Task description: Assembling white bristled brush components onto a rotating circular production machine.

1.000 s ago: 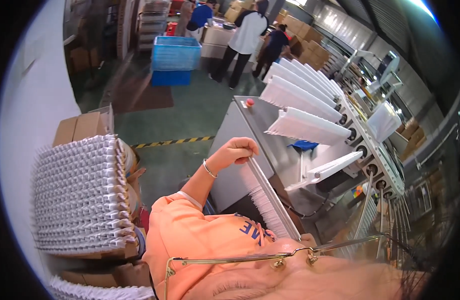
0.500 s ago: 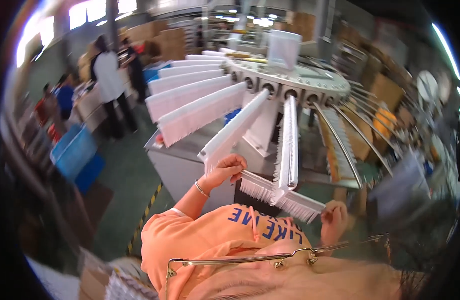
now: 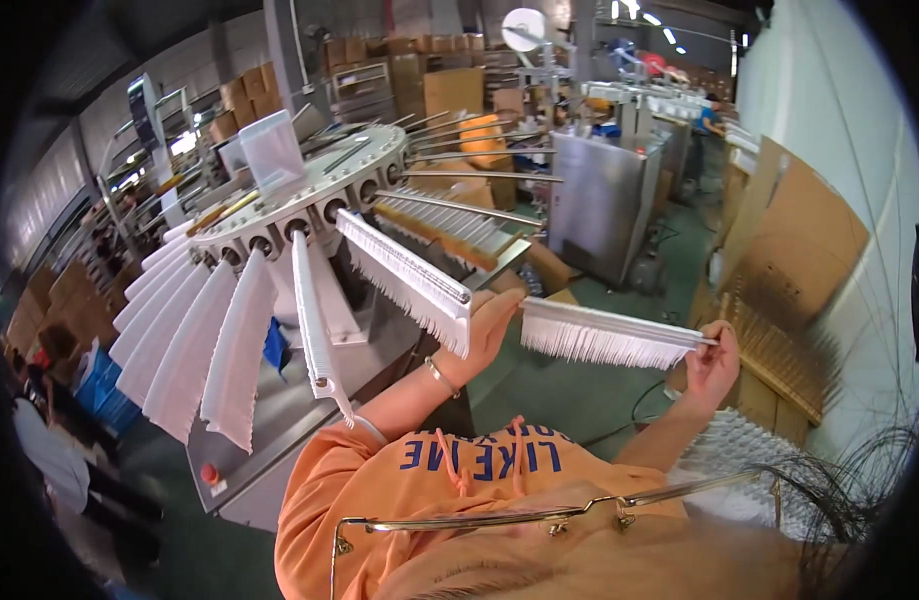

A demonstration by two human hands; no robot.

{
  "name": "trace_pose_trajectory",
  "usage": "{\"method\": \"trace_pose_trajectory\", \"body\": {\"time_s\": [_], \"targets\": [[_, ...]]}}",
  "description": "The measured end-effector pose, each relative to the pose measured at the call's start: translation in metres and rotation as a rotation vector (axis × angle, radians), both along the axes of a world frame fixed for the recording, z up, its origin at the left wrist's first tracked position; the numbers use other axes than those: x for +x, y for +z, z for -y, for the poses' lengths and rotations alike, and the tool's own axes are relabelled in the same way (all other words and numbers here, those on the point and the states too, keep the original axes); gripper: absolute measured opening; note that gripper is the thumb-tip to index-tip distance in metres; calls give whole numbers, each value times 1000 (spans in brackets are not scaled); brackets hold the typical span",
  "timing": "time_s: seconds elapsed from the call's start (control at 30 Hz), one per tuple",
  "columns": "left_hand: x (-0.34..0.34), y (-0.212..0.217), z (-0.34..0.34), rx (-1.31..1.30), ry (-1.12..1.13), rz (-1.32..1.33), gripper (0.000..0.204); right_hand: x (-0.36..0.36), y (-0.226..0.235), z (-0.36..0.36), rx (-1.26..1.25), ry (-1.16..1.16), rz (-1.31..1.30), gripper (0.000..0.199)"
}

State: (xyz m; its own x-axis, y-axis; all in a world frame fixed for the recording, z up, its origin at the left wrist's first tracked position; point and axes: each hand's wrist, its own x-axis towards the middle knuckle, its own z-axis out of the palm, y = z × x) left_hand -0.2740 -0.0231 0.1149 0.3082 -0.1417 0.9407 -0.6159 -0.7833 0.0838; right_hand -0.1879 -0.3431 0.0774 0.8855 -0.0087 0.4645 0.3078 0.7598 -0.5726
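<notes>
A narrow rail with a dense row of white bristle-like pieces (image 3: pixel 609 335) hangs level between my hands, its fringe pointing down. My left hand (image 3: pixel 489 325) has its fingers closed around the left end. My right hand (image 3: pixel 714 365) pinches the right end between thumb and fingers. Just left of my left hand, a similar white fringed rail (image 3: pixel 404 275) sticks out from the round machine hub (image 3: pixel 309 190). Farther left on the hub, another white fringed arm (image 3: pixel 314 320) and several wide white fringed panels (image 3: pixel 239 350) fan outward and downward.
Bare metal rods (image 3: pixel 469 205) reach out from the hub's right side. The grey machine base (image 3: pixel 279 455) carries a red button (image 3: pixel 210 472). A steel cabinet (image 3: pixel 599 200) stands beyond, a large cardboard sheet (image 3: pixel 809 215) at right, and a white textured pile (image 3: pixel 749 465) beside my right forearm.
My view has turned right. Both hands have carried the held fringed rail rightward, from in front of a hub arm to beside the machine. It stays gripped at both ends.
</notes>
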Motion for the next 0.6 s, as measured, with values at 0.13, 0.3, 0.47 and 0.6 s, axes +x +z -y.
{"method": "trace_pose_trajectory", "body": {"time_s": [0.13, 0.3, 0.47, 0.6], "targets": [[1, 59, 22, 147, 107, 53, 30, -16, 16, 20, 188, -33, 112, 21], [15, 77, 18, 47, 139, 107, 32, -8, 32, 4, 229, -157, 105, 24], [15, 77, -4, 40, 174, 85, 42, -20, 55, -17, 145, -34, 252, 23], [20, 28, -27, -230, 389, 160, 47, -27, 89, -75, -125, -82, 346, 16]]}}
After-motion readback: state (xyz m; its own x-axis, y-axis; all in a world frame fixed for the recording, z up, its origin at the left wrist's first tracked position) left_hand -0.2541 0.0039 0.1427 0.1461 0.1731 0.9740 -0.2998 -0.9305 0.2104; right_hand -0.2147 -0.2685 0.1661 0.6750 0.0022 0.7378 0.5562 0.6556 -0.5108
